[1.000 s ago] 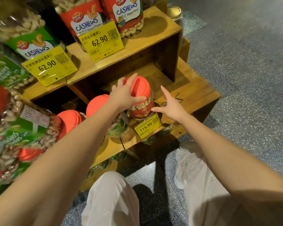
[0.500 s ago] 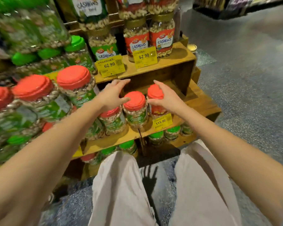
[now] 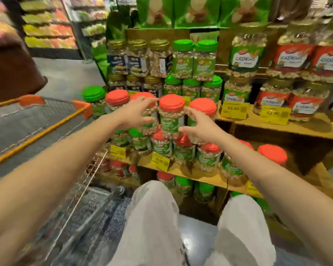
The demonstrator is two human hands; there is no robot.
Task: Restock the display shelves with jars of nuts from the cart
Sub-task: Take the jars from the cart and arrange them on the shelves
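Jars of nuts with red lids stand in a stacked row at the front of the display, and one red-lidded jar [image 3: 171, 116] sits in the middle of that row, on top of the jars below it. The left hand [image 3: 136, 114] and right hand [image 3: 197, 126] flank this jar with fingers spread and relaxed, grasping nothing. The blur does not show whether the fingers touch its sides.

Half a second ago both hands lay lower, resting on red lids on the lower shelf [image 3: 200, 176]. They have since let go of those jars, which now stand in place there, including the end jar [image 3: 272, 153]. The view has also lifted, and the cart [image 3: 82, 108] now shows at the left.

That placement looks finished. The hands seem to be moving on to straighten or lift the upper jar, or to turn toward the cart, whose load cannot be made out.
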